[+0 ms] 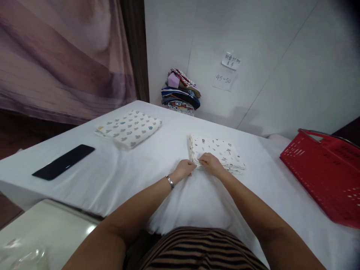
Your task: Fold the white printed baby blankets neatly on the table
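Note:
A white cloth (216, 148) with small grey-green prints, palm trees among them, lies folded in several layers on the white-covered table. At its near left corner my left hand (184, 168) is closed, pinching the edge with the fingertips. Just to the right, my right hand (210, 164) also pinches the cloth's near edge. The two hands are close together but apart. A second folded cloth (131, 127), white with grey and blue figures, lies flat farther left, touched by neither hand.
A red plastic basket (326, 172) stands at the right. On the left lies a black flat slab (64, 162), perhaps a phone. Folded clothes (181, 92) are stacked by the wall at the back. A white surface (47, 228) with clear plastic is at the lower left.

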A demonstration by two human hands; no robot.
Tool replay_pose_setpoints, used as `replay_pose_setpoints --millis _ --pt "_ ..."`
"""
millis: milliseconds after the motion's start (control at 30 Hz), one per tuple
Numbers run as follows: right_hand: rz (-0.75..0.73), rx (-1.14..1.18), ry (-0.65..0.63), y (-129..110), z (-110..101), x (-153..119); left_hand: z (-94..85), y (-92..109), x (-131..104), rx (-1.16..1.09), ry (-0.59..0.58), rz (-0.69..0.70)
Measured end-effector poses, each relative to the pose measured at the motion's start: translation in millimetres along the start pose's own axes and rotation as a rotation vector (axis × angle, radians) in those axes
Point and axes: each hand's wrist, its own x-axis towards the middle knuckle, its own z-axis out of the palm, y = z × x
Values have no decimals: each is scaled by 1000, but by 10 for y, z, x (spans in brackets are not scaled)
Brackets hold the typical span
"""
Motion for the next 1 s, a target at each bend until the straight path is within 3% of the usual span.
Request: replay_pose_setpoints --millis 100,300,600,767,1000 --pt "13 58 65 -5 0 -17 48 -32 16 -37 37 -9" --pt "-28 90 32 -2 30 -45 64 -26 4 -94 55 -29" --pt "19 198 101 -18 -18 -31 49 -11 -43 -187 57 -44" --pt "-20 170 13 -14 -19 -54 56 -62 -2 -172 45 -29" --pt "27 128 -5 -31 25 0 63 -81 12 -158 58 -30"
